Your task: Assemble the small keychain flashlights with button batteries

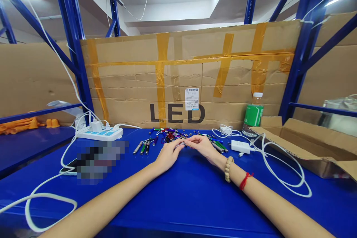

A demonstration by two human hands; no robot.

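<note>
My left hand (167, 155) and my right hand (205, 147) meet over the blue table, fingertips pinched together. Between them is a small piece, mostly hidden by the fingers and too small to name. Just behind the hands lies a loose pile of small shiny metal parts (173, 134) in red, purple, blue and silver. Left of my left hand, several slim pen-like metal tubes (142, 147) lie side by side, in silver, green and black. More green and silver tubes (219, 145) rest behind my right wrist.
A white power strip (102, 132) with plugs and a phone (69, 167) are on the left. At right are a white charger (240, 146), looped white cable (302, 178), a green-labelled bottle (253, 114) and an open cardboard box (312, 148). A cardboard panel (134, 85) closes the back.
</note>
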